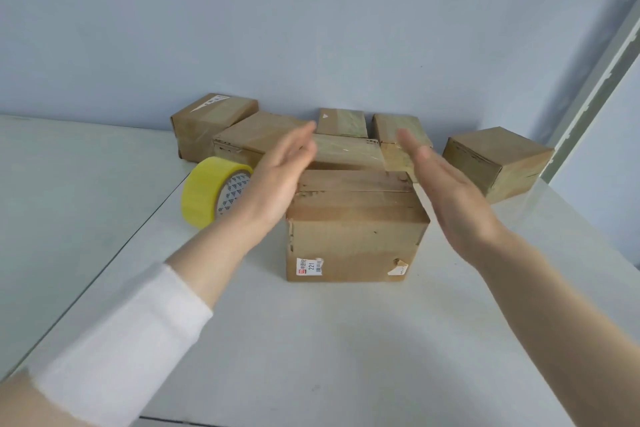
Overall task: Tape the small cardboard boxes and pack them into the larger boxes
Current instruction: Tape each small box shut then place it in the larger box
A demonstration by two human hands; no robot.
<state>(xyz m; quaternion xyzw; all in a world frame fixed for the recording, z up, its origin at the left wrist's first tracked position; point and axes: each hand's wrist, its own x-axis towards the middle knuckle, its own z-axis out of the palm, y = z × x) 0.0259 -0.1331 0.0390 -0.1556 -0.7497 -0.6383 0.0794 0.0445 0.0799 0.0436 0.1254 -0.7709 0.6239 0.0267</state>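
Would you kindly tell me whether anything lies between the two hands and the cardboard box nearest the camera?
Nothing visible does. The left hand and right hand are held open on either side of the near box, with no object between the palms and the cardboard. The yellow tape roll stands beyond the left hand, out of the way.

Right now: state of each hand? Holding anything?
Left hand: open, fingers straight, holding nothing, left of the front box.
Right hand: open, fingers straight, holding nothing, right of that box.
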